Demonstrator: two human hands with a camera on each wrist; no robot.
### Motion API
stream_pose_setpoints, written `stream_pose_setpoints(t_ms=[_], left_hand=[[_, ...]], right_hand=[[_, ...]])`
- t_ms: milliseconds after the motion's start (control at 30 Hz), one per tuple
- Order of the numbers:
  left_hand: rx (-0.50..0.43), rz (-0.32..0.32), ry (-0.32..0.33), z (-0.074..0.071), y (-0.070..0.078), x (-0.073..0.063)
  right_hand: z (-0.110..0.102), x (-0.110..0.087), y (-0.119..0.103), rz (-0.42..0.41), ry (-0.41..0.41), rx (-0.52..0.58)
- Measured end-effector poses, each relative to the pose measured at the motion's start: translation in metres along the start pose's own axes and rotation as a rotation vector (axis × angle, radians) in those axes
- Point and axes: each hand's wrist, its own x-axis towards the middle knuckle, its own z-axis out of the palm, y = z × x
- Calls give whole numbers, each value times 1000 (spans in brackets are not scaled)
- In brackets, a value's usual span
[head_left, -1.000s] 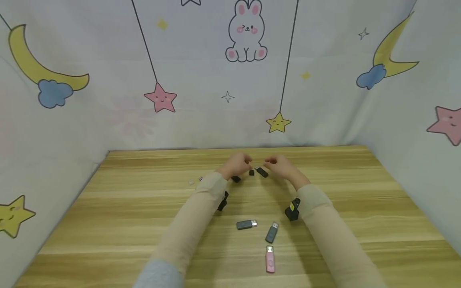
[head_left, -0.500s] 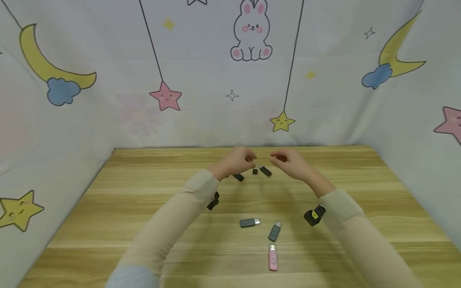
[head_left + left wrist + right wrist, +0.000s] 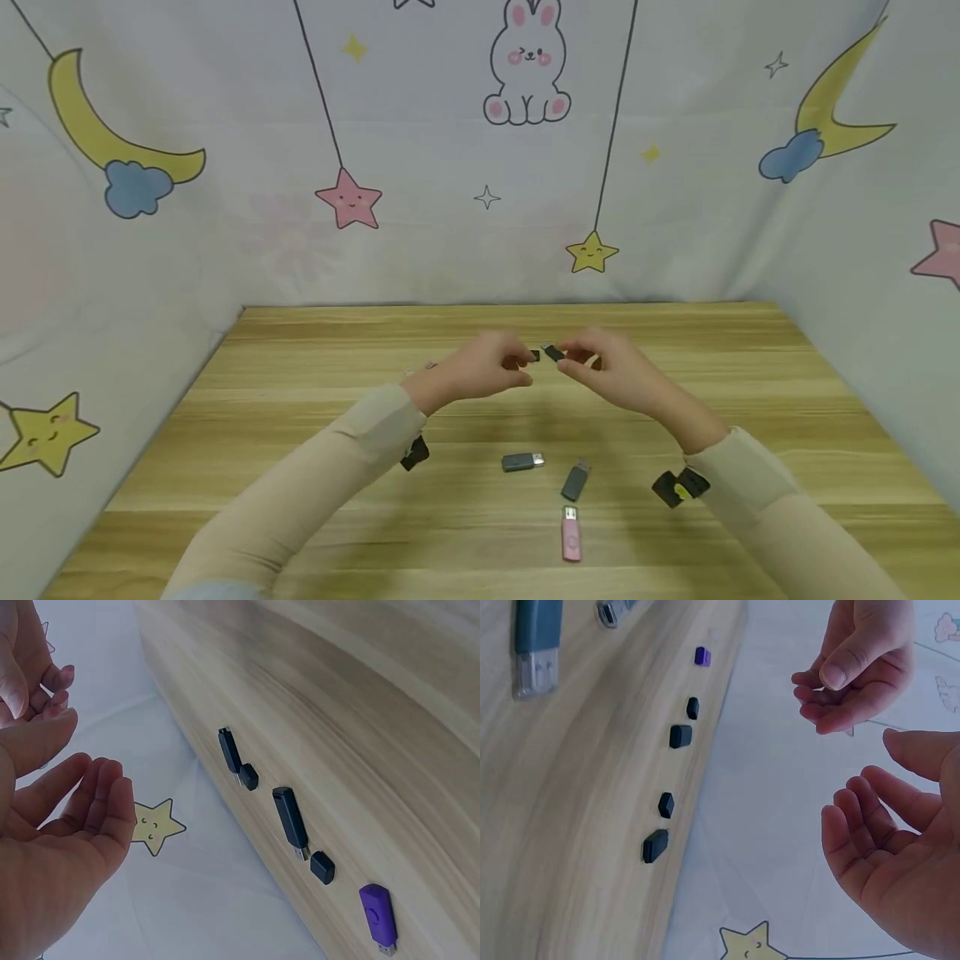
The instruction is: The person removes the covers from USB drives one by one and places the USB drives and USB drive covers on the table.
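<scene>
In the head view my left hand [image 3: 483, 365] hovers over the far part of the table, its fingers loosely bent beside a small black cap [image 3: 536, 356]. Facing it, my right hand [image 3: 618, 371] is close to a black USB stick [image 3: 553, 352]. Both wrist views show the left hand [image 3: 67, 840] and the right hand [image 3: 900, 847] relaxed, with nothing between their fingers. Two black USB sticks, the nearer one [image 3: 290, 817] with a cap [image 3: 322, 867] by its plug, and a purple USB stick [image 3: 377, 915] lie on the wood.
Closer to the front lie two grey USB sticks, one sideways [image 3: 522, 462] and one slanted [image 3: 575, 481], and a pink USB stick [image 3: 572, 535]. A purple cap [image 3: 703, 656] and several black pieces line the table edge. A printed white cloth [image 3: 450, 250] hangs behind the table.
Both forearms have spread outward and the hands have come lower and nearer. The head view has shifted slightly. The USB sticks seem to lie where they were.
</scene>
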Motion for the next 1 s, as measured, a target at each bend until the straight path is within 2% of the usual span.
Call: stream_pose_setpoints(t_ms=[267, 467, 667, 800, 1000], left_hand=[[-45, -18, 24, 8, -1, -22], [-75, -48, 28, 21, -7, -34], [-113, -55, 15, 36, -12, -40], [-138, -75, -9, 46, -15, -43], [-126, -104, -31, 55, -18, -47]], right_hand=[[18, -13, -1, -33, -16, 28], [37, -20, 2, -22, -74, 63], [50, -21, 2, -54, -126, 94], [58, -21, 4, -28, -184, 124], [69, -21, 6, 4, -248, 146]])
